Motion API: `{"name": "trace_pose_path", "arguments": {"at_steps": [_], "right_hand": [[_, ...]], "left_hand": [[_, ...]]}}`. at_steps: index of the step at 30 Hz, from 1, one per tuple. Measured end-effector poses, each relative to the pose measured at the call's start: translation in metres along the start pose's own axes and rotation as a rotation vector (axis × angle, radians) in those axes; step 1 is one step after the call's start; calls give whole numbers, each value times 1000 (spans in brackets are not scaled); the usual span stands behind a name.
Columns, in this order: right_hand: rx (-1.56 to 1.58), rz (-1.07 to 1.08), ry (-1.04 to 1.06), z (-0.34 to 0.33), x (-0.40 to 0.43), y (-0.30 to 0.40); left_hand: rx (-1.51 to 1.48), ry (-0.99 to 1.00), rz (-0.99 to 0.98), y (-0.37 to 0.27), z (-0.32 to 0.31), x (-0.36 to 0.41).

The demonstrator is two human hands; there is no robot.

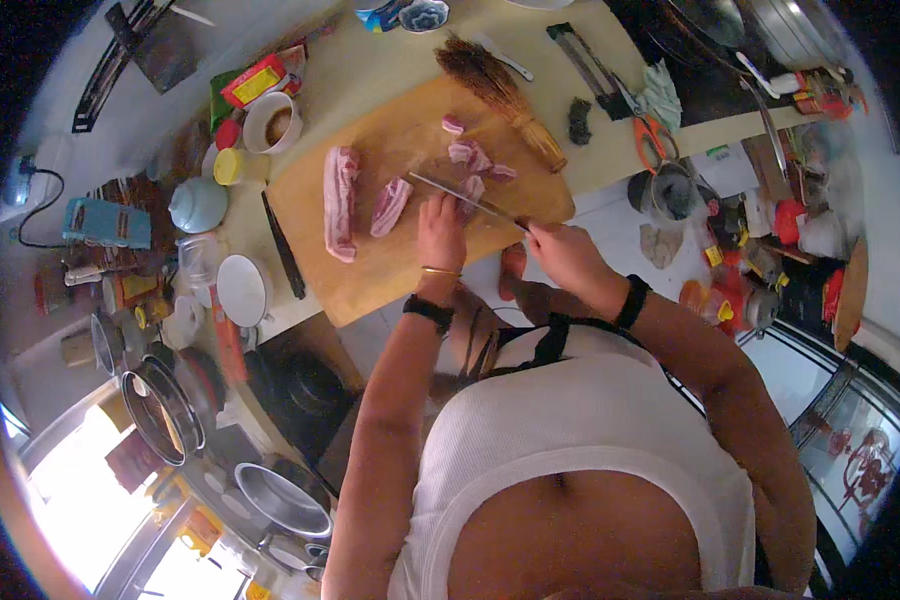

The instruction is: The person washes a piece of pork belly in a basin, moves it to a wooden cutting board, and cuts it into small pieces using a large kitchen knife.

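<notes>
On a wooden cutting board (pixel 390 285) lie a long strip of pork belly (pixel 340 202), a shorter piece (pixel 391 207) and several small cut pieces (pixel 470 155). My right hand (pixel 566 259) grips the handle of a kitchen knife (pixel 465 199), its blade slanting across the board towards the upper left. Beside the blade, my left hand (pixel 442 232) presses its fingertips on a pork piece (pixel 470 193) at the board's middle. The blade passes just beyond those fingertips; whether it touches the meat cannot be told.
A straw brush (pixel 502 97) rests over the board's far edge. Orange-handled scissors (pixel 651 139) lie to the right. At left are a dark slender tool (pixel 283 244), a white bowl (pixel 272 124), a yellow-lidded jar (pixel 230 166) and a white round lid (pixel 242 290).
</notes>
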State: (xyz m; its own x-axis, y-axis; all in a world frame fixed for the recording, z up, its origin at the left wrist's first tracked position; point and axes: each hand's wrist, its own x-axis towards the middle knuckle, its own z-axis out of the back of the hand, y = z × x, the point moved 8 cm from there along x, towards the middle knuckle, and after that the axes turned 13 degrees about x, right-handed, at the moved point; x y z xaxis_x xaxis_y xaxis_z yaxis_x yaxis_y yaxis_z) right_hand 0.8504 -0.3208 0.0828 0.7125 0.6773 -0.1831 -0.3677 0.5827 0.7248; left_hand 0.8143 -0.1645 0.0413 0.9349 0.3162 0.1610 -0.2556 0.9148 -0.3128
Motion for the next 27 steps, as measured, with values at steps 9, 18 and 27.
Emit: {"name": "trace_pose_path", "arguments": {"at_steps": [9,18,27], "right_hand": [[33,-113,121,-11,-2,-6],[193,-73,97,-23,28,-9],[-92,-117,214,-59,96,3]], "left_hand": [[-74,-35,-83,-2,-10,0],[-23,18,-5,6,-12,2],[-21,26,-31,12,-13,4]]}}
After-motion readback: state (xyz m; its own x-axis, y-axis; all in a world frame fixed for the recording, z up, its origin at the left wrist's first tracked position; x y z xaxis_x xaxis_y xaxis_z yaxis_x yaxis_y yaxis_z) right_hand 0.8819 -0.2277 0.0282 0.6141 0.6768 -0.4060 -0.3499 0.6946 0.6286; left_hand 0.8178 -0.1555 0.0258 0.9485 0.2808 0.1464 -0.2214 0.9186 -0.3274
